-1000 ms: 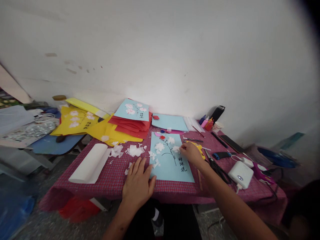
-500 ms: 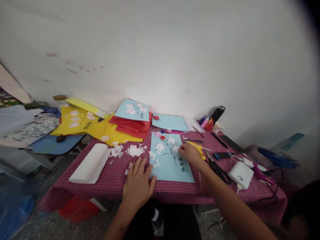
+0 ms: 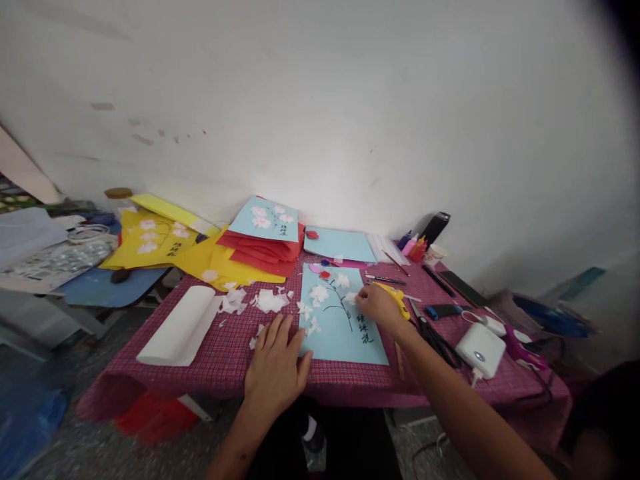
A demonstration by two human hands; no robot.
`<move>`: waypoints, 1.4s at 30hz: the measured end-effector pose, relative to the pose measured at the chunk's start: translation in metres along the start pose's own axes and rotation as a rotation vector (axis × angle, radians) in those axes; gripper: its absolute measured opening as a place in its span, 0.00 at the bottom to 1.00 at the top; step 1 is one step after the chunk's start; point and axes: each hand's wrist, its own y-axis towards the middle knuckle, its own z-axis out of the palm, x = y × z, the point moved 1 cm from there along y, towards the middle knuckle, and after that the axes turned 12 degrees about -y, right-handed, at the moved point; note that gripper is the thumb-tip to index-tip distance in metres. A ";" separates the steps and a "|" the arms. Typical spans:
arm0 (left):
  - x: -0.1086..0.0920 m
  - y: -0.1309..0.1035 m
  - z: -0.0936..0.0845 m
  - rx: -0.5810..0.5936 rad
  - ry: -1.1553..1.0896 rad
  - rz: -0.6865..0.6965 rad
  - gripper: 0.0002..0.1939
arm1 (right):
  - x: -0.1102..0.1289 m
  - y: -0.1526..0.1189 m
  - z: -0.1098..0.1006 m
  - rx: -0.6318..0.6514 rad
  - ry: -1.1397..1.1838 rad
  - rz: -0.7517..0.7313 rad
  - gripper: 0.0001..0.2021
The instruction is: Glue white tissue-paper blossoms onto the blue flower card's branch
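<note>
On the desk (image 3: pixel 227 375), the blue sheet (image 3: pixel 327 343) carries a drawn branch (image 3: pixel 345 311), lettering (image 3: pixel 364 328) and white blossoms (image 3: pixel 319 295); loose scraps (image 3: pixel 270 301) beside it suggest unfinished work. Its long axis runs toward the wall (image 3: pixel 340 120). The left hand (image 3: pixel 275 363) lies flat, fingers slightly apart; whether the grip of the right hand (image 3: pixel 379 308) clamps the blossom it touches (image 3: pixel 350 298), I cannot tell.

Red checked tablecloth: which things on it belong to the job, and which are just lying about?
For the job, it seems:
light blue rectangular paper sheet
white crumpled paper flower at the right hand
torn white paper scraps

Probably just lying about:
black cylindrical flask
white rectangular box
</note>
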 end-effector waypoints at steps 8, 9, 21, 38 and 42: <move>0.001 -0.001 0.001 -0.014 0.000 0.009 0.21 | -0.001 -0.001 0.005 -0.040 0.046 0.000 0.10; 0.001 -0.001 0.001 -0.017 -0.003 0.008 0.21 | -0.002 -0.001 0.004 -0.046 0.059 -0.001 0.10; -0.003 -0.001 -0.011 -0.058 -0.103 0.046 0.17 | -0.012 -0.037 -0.022 -0.120 0.391 0.028 0.14; -0.103 0.051 0.014 0.146 -2.119 -0.735 0.18 | 0.029 -0.127 -0.048 -0.726 0.315 -0.368 0.13; -0.105 0.054 0.014 0.122 -2.130 -0.738 0.17 | 0.028 -0.126 -0.048 -0.718 0.294 -0.378 0.13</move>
